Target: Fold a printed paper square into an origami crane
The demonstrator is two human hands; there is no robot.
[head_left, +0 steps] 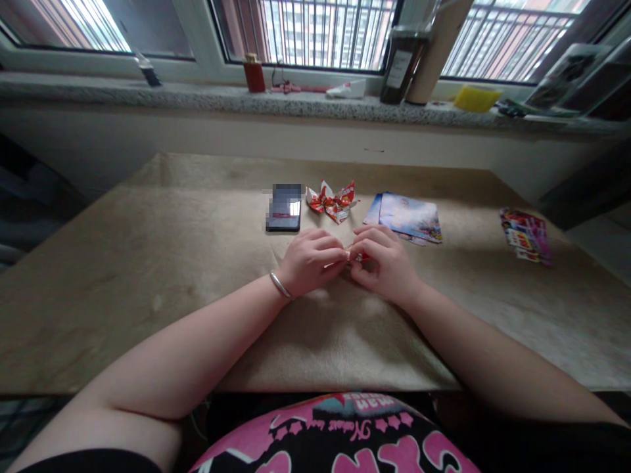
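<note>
My left hand and my right hand meet over the middle of the beige table. Both are closed, pinching a small folded piece of red and white paper between their fingertips. Most of that paper is hidden by the fingers. A silver bangle circles my left wrist. Just beyond the hands lies a finished folded red and white paper shape with pointed tips.
A dark phone lies flat left of the folded shape. A small stack of printed paper sheets sits to its right, and more colourful sheets lie at the far right. The windowsill holds a red jar, bottles and a yellow sponge.
</note>
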